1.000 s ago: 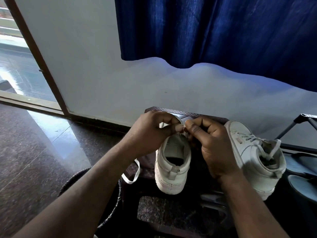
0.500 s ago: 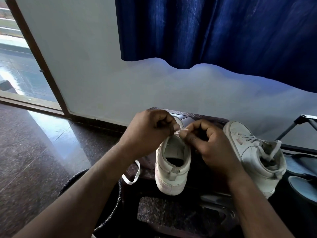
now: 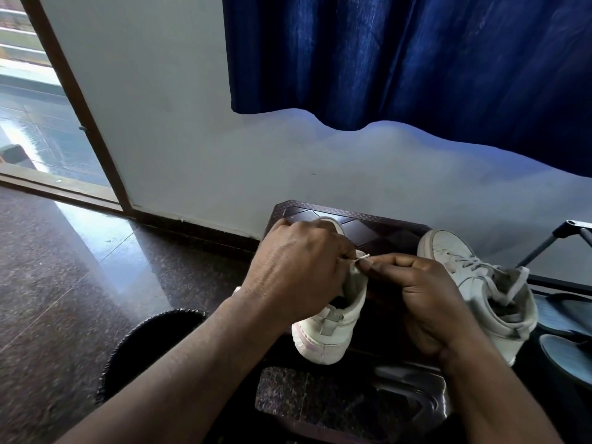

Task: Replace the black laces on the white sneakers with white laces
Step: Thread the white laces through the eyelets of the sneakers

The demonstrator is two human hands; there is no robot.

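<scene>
Your left hand [image 3: 298,270] and right hand [image 3: 429,293] both pinch the white lace [image 3: 362,257] tip over the sneaker [image 3: 330,331] on the stool [image 3: 368,223]; hold it flat, thread it squarely

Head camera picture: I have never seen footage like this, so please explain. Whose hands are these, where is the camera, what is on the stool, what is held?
No machine here: a person wears one camera on the head, looking down at their own bare hands. The left hand and right hand meet over a white sneaker standing on a dark stool, heel toward the camera. The fingers of both pinch the end of a white lace near its tongue. A second white sneaker, already threaded with pale laces, stands to the right. A blue curtain hangs behind.
</scene>
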